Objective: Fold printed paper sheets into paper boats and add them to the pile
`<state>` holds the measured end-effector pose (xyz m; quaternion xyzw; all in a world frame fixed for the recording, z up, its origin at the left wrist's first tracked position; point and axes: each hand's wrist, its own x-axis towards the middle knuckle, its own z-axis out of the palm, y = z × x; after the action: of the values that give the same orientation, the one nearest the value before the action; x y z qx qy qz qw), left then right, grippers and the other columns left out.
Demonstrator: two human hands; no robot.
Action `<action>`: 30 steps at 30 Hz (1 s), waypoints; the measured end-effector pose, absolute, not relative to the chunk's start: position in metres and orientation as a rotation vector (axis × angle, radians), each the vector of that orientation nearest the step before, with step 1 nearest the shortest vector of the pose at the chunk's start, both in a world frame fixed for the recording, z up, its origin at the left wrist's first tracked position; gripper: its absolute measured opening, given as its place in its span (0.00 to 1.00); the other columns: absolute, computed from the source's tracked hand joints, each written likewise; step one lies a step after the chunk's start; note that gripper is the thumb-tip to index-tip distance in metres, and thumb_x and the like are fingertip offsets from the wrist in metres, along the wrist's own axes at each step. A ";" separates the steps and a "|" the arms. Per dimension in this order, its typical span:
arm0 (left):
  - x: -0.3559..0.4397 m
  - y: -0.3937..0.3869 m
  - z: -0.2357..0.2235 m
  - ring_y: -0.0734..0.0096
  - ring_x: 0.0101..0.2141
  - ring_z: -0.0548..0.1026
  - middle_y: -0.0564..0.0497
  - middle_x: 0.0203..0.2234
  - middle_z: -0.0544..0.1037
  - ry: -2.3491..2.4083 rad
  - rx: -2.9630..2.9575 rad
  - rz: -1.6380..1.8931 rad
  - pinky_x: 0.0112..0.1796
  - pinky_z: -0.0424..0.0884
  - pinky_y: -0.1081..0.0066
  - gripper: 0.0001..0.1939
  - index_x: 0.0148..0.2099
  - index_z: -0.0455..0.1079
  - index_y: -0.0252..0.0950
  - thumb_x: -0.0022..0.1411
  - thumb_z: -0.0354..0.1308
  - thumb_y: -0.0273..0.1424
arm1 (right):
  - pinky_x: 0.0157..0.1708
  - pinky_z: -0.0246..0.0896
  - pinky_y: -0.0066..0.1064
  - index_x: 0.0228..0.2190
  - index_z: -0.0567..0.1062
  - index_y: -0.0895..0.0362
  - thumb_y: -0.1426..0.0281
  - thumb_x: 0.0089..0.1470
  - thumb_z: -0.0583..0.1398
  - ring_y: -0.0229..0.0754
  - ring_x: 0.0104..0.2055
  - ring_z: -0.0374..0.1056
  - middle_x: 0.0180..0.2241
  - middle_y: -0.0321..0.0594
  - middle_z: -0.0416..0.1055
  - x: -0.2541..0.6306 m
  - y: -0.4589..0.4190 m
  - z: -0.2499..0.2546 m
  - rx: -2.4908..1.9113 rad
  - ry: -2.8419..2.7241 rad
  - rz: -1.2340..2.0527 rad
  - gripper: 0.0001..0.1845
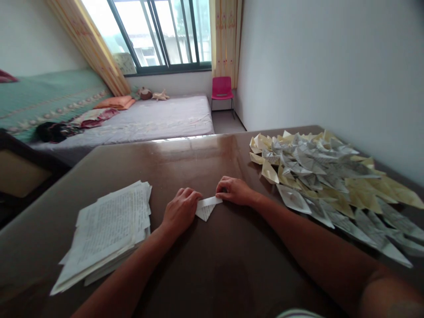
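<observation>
A small folded piece of printed paper point(208, 207) lies on the dark brown table point(205, 265) in front of me. My left hand point(180, 212) is curled, fingers pressing on the paper's left end. My right hand point(234, 191) is also closed, pinching the paper's right end against the table. Part of the folded paper is hidden under both hands.
A stack of printed sheets point(107, 229) lies at the left of the table. A large heap of several folded paper boats point(331, 185) covers the right side by the white wall. Beyond the table are a bed point(149, 119), a pink chair point(221, 90) and a window.
</observation>
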<state>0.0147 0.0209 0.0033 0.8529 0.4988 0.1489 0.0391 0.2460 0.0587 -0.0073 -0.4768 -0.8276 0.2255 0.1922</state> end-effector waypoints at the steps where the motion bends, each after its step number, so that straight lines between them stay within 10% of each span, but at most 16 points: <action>1: 0.018 0.019 0.004 0.62 0.45 0.69 0.49 0.41 0.74 1.498 2.679 0.484 0.43 0.68 0.64 0.11 0.43 0.72 0.41 0.67 0.47 0.32 | 0.31 0.55 0.25 0.31 0.78 0.53 0.63 0.51 0.62 0.35 0.32 0.66 0.36 0.36 0.71 0.245 0.058 -0.008 -1.350 -2.315 0.616 0.08; 15: 0.041 0.013 0.000 0.63 0.47 0.67 0.47 0.46 0.72 1.498 2.766 0.340 0.42 0.69 0.68 0.17 0.54 0.65 0.41 0.67 0.48 0.41 | 0.22 0.55 0.24 0.30 0.75 0.60 0.65 0.56 0.56 0.31 0.18 0.61 0.24 0.36 0.75 0.260 0.073 -0.007 -1.377 -1.909 1.050 0.11; 30: 0.043 0.014 0.008 0.59 0.47 0.66 0.47 0.46 0.72 1.699 2.679 0.243 0.32 0.68 0.69 0.21 0.54 0.65 0.44 0.64 0.48 0.47 | 0.28 0.56 0.25 0.30 0.79 0.58 0.69 0.53 0.59 0.37 0.29 0.69 0.29 0.39 0.77 0.253 0.065 -0.004 -1.322 -2.151 0.797 0.09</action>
<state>0.0435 0.0145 0.0080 0.8418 0.5339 0.0764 -0.0199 0.2534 0.0648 -0.0043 -0.4841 -0.7878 0.2919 0.2446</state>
